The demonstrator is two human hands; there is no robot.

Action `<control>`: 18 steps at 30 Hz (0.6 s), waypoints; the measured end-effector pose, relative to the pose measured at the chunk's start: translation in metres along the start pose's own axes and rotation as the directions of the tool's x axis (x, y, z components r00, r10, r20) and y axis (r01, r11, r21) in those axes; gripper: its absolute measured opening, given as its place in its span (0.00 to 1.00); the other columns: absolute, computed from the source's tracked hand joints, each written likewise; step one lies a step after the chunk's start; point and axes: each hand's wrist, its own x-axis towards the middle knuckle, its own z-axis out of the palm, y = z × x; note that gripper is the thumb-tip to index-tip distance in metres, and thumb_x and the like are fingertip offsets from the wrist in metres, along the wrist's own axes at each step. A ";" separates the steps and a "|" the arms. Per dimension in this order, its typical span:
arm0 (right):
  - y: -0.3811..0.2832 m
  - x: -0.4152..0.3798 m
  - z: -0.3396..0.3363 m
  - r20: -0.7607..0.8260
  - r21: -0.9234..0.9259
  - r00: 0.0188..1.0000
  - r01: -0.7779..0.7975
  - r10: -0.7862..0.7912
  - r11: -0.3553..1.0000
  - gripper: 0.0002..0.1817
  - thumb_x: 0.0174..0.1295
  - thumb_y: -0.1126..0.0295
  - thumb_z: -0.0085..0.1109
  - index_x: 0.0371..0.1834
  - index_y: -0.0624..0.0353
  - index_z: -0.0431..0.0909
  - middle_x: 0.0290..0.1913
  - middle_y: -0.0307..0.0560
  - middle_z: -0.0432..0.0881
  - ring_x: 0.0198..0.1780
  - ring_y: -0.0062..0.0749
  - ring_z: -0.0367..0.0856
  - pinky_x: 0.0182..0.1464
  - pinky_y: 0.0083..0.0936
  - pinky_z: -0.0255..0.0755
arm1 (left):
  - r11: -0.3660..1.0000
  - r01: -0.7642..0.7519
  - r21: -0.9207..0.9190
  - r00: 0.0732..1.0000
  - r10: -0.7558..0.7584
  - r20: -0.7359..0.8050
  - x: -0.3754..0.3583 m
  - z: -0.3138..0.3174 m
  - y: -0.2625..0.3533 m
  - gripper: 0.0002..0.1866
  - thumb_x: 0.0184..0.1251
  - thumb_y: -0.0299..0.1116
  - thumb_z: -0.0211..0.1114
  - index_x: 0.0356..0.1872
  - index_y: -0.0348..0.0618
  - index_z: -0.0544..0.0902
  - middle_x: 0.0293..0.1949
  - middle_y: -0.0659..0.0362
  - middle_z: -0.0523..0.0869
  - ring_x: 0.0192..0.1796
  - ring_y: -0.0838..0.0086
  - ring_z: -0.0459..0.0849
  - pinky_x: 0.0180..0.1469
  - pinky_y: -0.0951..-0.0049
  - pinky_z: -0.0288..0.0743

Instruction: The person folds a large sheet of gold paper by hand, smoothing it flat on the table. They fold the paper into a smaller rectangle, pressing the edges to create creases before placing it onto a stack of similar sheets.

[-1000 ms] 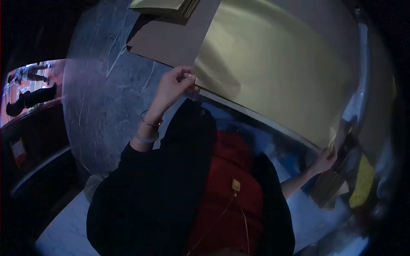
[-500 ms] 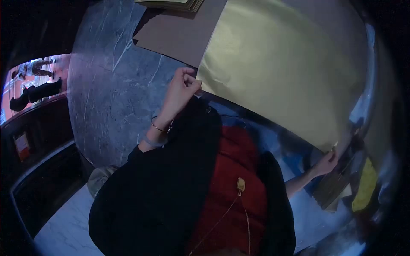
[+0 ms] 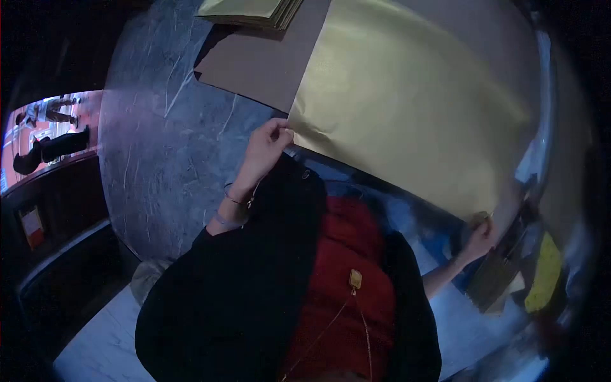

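A large gold sheet of paper (image 3: 407,114) spreads across the upper right of the head view, over a brown board (image 3: 254,63). My left hand (image 3: 266,149) pinches the sheet's near left corner between thumb and fingers, and the paper is creased beside it. At the near right corner, my right hand (image 3: 478,239) grips the sheet's edge with its fingers closed. The underside of the sheet is hidden.
A stack of gold sheets (image 3: 254,13) lies on the board at the top. A grey marbled surface (image 3: 165,153) is at left. At right are a yellow item (image 3: 545,274) and a brown bundle (image 3: 493,280). Two people stand far left.
Both hands still hold the sheet's corners. The left hand and its corner have shifted slightly down in view; the right hand has moved slightly left and up with its corner.
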 end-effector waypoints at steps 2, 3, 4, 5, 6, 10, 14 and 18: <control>-0.028 -0.008 -0.004 -0.038 -0.060 0.999 -0.005 0.003 0.998 0.14 0.64 0.69 0.50 0.47 0.62 0.81 0.45 0.49 0.84 0.46 0.37 0.81 0.50 0.28 0.73 | 0.998 0.056 0.019 0.997 -0.056 0.043 -0.007 -0.001 0.019 0.13 0.66 0.34 0.61 0.44 0.34 0.79 0.38 0.58 0.82 0.42 0.77 0.79 0.49 0.75 0.71; -0.035 -0.009 -0.005 -0.041 -0.027 0.999 -0.001 0.000 1.000 0.14 0.64 0.69 0.50 0.47 0.62 0.81 0.45 0.50 0.84 0.46 0.37 0.81 0.50 0.29 0.73 | 0.999 0.047 0.019 0.997 -0.048 0.053 -0.008 0.000 0.020 0.13 0.66 0.34 0.61 0.44 0.34 0.79 0.38 0.58 0.82 0.42 0.77 0.79 0.49 0.75 0.71; -0.038 -0.009 -0.006 -0.046 0.008 0.999 0.004 -0.004 1.000 0.14 0.64 0.69 0.51 0.47 0.62 0.81 0.45 0.50 0.84 0.46 0.37 0.81 0.50 0.29 0.73 | 0.988 -0.032 0.152 0.999 0.032 0.000 -0.008 0.000 0.021 0.13 0.66 0.35 0.62 0.43 0.35 0.79 0.37 0.59 0.82 0.41 0.77 0.78 0.48 0.74 0.71; -0.037 -0.008 -0.004 -0.060 0.009 0.998 -0.001 0.001 1.000 0.14 0.64 0.69 0.51 0.47 0.62 0.81 0.45 0.50 0.84 0.46 0.37 0.81 0.50 0.29 0.73 | 0.953 -0.104 0.283 0.992 0.121 -0.043 -0.006 0.000 0.023 0.12 0.66 0.35 0.62 0.42 0.36 0.79 0.36 0.59 0.81 0.40 0.77 0.78 0.47 0.74 0.71; -0.035 -0.008 -0.003 -0.093 0.029 0.996 0.013 -0.010 1.000 0.14 0.63 0.69 0.51 0.47 0.61 0.81 0.44 0.50 0.84 0.45 0.37 0.81 0.49 0.28 0.73 | 0.953 -0.117 0.280 0.991 0.132 -0.034 0.000 0.000 0.026 0.12 0.66 0.35 0.62 0.42 0.36 0.79 0.36 0.59 0.81 0.40 0.77 0.78 0.47 0.74 0.71; -0.044 -0.004 0.005 -0.182 0.078 0.982 0.070 -0.055 0.994 0.13 0.63 0.70 0.53 0.47 0.61 0.81 0.45 0.51 0.83 0.46 0.37 0.80 0.48 0.28 0.73 | 0.982 -0.185 0.028 0.981 0.186 -0.050 0.032 0.002 0.055 0.12 0.68 0.37 0.60 0.42 0.37 0.78 0.33 0.62 0.80 0.34 0.79 0.78 0.41 0.78 0.73; -0.066 -0.001 0.016 -0.192 0.139 0.981 0.058 -0.031 0.989 0.11 0.65 0.69 0.53 0.47 0.59 0.80 0.39 0.47 0.79 0.43 0.35 0.77 0.44 0.28 0.72 | 0.989 -0.137 -0.061 0.990 0.135 -0.038 0.071 -0.005 0.055 0.13 0.69 0.33 0.58 0.47 0.33 0.75 0.32 0.58 0.83 0.29 0.81 0.82 0.26 0.83 0.74; -0.061 -0.006 0.015 -0.197 0.115 0.971 0.161 -0.136 0.980 0.12 0.65 0.70 0.52 0.48 0.58 0.80 0.37 0.45 0.78 0.37 0.33 0.76 0.39 0.27 0.70 | 0.998 -0.062 0.023 0.998 0.062 0.003 0.065 -0.011 0.054 0.17 0.67 0.32 0.58 0.51 0.32 0.72 0.29 0.59 0.83 0.22 0.78 0.82 0.19 0.81 0.74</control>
